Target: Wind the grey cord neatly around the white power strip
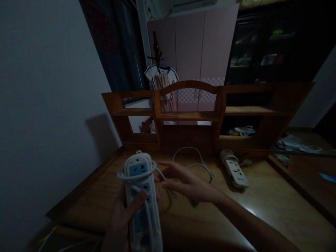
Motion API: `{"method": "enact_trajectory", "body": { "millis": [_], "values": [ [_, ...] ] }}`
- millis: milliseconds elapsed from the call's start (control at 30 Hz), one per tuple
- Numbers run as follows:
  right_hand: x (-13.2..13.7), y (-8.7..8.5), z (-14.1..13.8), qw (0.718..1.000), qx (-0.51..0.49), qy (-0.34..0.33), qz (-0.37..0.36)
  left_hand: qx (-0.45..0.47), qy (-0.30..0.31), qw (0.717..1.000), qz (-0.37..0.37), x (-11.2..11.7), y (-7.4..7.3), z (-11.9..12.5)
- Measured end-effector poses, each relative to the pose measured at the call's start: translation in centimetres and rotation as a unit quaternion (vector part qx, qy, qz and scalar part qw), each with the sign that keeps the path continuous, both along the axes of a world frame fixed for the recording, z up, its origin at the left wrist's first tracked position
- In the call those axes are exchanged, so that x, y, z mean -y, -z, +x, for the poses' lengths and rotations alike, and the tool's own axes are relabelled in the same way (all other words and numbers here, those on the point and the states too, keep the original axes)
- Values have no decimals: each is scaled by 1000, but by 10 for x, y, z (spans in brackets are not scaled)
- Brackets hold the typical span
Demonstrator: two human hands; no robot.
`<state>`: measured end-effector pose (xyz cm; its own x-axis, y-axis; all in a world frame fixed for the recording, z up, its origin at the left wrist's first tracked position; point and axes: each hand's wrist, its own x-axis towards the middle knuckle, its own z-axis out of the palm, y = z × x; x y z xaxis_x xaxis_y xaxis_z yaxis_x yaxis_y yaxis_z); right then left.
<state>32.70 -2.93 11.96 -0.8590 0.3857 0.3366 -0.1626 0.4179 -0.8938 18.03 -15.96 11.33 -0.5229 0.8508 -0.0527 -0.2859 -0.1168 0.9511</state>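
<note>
The blue-and-white power strip is in the left hand, tilted up above the near part of a wooden desk. That hand is closed around its left side, the thumb lying across the front over the sockets. A pale cord is wound across the strip's upper end and also runs lengthwise down its face. The right hand is just beside the strip, reaching in from the right, with the index finger stretched out and the thumb parted from it; the cord passes close to the thumb tip, but whether these fingers grip it I cannot tell. Beyond this hand, a loop of cable curves over the desk. Further right lies a white power strip with its own cord bundled at the far end. A wooden shelf unit stands along the desk's back edge.
</note>
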Motion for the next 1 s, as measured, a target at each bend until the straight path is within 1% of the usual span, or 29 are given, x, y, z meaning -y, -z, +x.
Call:
{"method": "enact_trajectory", "body": {
  "millis": [33,67,100,133,200,267,300,367,400,467,500,567,667,733,767,833,900,933,1000],
  "values": [
    [5,3,-4,1000,8,-26,-4,-24,-33,999,-16,-1,2,1],
    [9,6,-5,999,17,-27,8,-47,-67,996,-28,-2,5,2],
    [10,9,-5,999,29,-6,36,-69,-95,992,-35,-3,8,1],
    [10,12,-4,996,44,31,72,-91,-115,989,-36,-4,11,-1],
    [7,15,1,980,76,108,147,-134,-131,982,-33,-7,17,-7],
    [2,14,6,957,118,161,212,-181,-141,973,-31,-12,25,-14],
    [1,12,8,941,139,181,252,-207,-146,967,-34,-15,29,-17],
    [-1,4,9,896,179,205,351,-263,-156,951,-42,-21,37,-21],
    [-1,-1,9,870,198,203,403,-290,-158,943,-47,-24,41,-22],
    [0,-13,5,825,224,166,491,-333,-154,929,-57,-29,48,-22],
    [1,-18,2,809,228,142,523,-348,-146,924,-57,-31,51,-22],
    [3,-25,-5,791,223,98,562,-362,-131,921,-58,-33,53,-20],
    [4,-27,-15,784,215,72,578,-384,-116,914,-69,-31,53,-18],
    [3,-25,-18,791,222,73,566,-415,-88,901,-90,-28,53,-17],
    [1,-24,-18,798,227,80,553,-436,-63,892,-101,-26,53,-16],
    [-4,-25,-15,817,238,90,517,-476,1,872,-117,-22,53,-13],
    [-10,-28,-8,837,252,88,478,-507,79,850,-118,-17,53,-8],
    [-14,-30,-4,847,261,73,458,-518,123,839,-115,-14,53,-6],
    [-20,-35,2,870,276,15,408,-535,203,812,-114,-9,52,-1]
  ]
}}
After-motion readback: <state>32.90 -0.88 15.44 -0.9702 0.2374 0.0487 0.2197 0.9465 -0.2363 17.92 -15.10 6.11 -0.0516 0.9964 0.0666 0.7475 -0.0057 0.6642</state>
